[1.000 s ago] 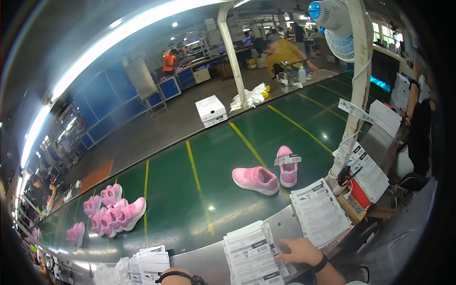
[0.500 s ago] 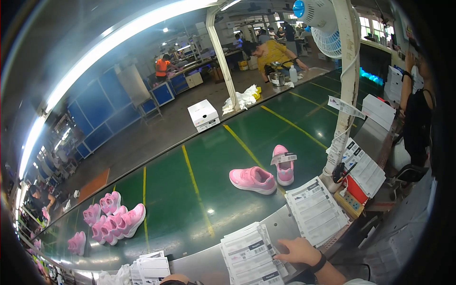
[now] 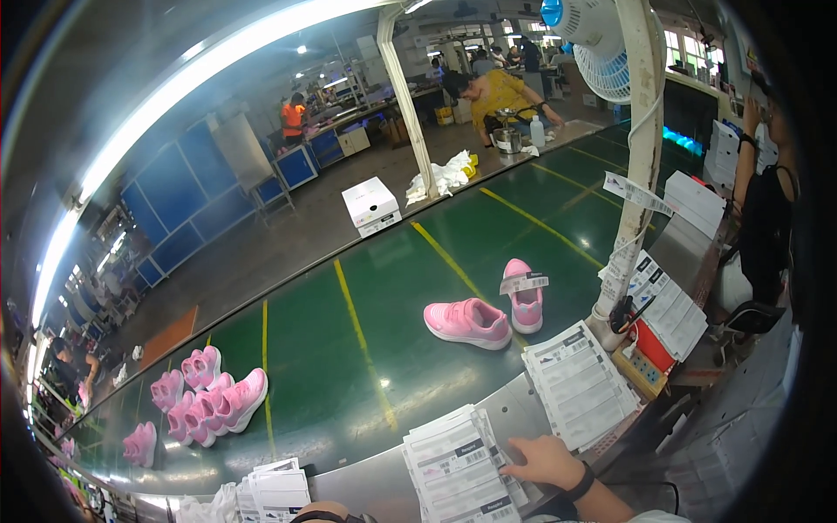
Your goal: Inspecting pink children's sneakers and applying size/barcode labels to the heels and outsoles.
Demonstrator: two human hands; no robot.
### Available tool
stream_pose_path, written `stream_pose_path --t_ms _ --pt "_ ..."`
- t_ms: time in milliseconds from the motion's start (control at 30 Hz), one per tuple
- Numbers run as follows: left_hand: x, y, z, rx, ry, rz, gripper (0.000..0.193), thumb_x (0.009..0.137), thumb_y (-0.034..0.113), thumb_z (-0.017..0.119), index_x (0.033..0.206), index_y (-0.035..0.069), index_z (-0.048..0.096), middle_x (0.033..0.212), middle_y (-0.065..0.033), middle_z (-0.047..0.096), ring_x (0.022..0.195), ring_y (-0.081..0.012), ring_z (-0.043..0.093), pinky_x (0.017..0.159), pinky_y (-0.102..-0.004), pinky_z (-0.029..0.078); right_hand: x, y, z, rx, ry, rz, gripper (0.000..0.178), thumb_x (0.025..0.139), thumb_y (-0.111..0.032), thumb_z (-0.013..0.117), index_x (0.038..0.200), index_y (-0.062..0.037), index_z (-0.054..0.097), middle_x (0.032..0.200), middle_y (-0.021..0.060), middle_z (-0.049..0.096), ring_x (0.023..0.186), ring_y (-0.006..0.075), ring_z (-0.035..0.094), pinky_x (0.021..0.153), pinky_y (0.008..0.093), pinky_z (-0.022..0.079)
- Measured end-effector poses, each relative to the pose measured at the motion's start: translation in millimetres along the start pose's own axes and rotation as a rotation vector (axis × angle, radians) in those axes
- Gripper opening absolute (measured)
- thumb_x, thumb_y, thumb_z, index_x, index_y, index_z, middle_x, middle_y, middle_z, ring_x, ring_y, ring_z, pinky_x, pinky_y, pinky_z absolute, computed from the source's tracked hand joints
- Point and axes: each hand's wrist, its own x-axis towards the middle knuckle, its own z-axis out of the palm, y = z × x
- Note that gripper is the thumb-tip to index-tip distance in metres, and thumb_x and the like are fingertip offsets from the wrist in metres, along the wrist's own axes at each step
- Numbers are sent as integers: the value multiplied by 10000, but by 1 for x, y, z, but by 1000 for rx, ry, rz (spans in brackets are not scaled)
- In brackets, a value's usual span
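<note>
My right hand (image 3: 547, 462), with a dark band at its wrist, rests at the right edge of a stack of printed label sheets (image 3: 449, 475). Its thumb and a finger point left with a gap between them, and no held thing shows. Only a sliver of my left hand (image 3: 327, 509) shows at the lower edge, beside a dark strap; its fingers are hidden. Beyond the stacks, a pink sneaker (image 3: 466, 322) lies on the green belt. Next to it stands a second pink sneaker (image 3: 527, 305) with a white printed label across its opening.
Another label stack (image 3: 580, 375) lies by the white post (image 3: 641, 157). More sheets (image 3: 275, 492) lie at the lower left. Several pink sneakers (image 3: 209, 405) stand on the belt (image 3: 323, 383). A white shoebox (image 3: 370, 205) sits at its far edge. A person in yellow (image 3: 506, 96) bends beyond.
The whole view has shifted slightly. My right hand stays at the label stack, and the sneakers keep their places on the belt.
</note>
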Motion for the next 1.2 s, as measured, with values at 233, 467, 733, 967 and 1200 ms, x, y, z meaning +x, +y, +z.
stream_pose_path --t_ms 233,467,733,967,1200 --pt "-5 1 2 73 -37 -27 216 890 172 522 788 39 658 945 -193 563 897 -366 546 870 -549 451 2 0 -1 -35 19 -47 740 762 -628 631 1204 -34 606 812 193 688 770 390 667 703 457 523" --pt "-9 1 2 110 -22 -21 231 891 146 516 722 37 630 888 -180 570 878 -359 558 879 -548 456 3 -1 0 -39 24 -28 735 759 -631 632 1220 -58 611 811 196 691 776 404 667 732 456 520" --pt "-19 -17 3 27 98 110 277 912 96 508 653 50 595 821 -120 553 800 -303 567 845 -511 482 6 1 0 -57 -1 -38 734 764 -633 625 1233 -69 605 811 214 684 784 415 660 724 473 516" --pt "-57 -52 -6 -92 434 125 175 877 177 634 775 38 663 882 -132 592 849 -315 595 843 -470 485 13 -1 -1 -108 -46 -61 725 744 -644 635 1205 -84 618 783 227 669 770 424 653 713 483 514" --pt "-161 -158 -8 -828 1669 319 303 854 276 668 585 163 586 688 34 447 816 -144 494 754 -329 380 17 -7 -1 -123 84 -123 574 757 -580 656 976 -51 614 619 149 621 630 402 629 699 463 480"
